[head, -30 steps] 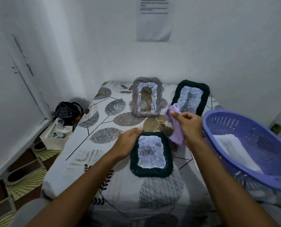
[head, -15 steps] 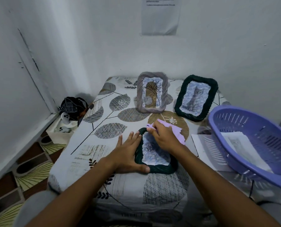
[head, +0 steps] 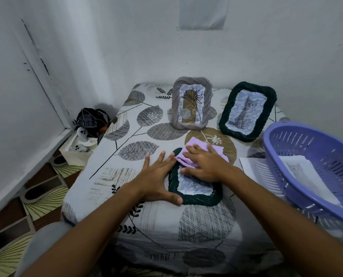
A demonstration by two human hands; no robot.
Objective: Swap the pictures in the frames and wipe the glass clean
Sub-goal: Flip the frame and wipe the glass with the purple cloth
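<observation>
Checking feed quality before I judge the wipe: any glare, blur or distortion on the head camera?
Head view: dim, even, bluish light; no clear glare on the near frame; slight motion blur on the right hand pressing the purple cloth; left hand sharp; wide-angle bending stretches the basket.

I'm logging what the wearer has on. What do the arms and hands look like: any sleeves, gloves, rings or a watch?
Both forearms are bare right up to the picture's edge, with no sleeves in view. The left hand and right hand have no gloves, and no rings, watch or bracelet show.
</observation>
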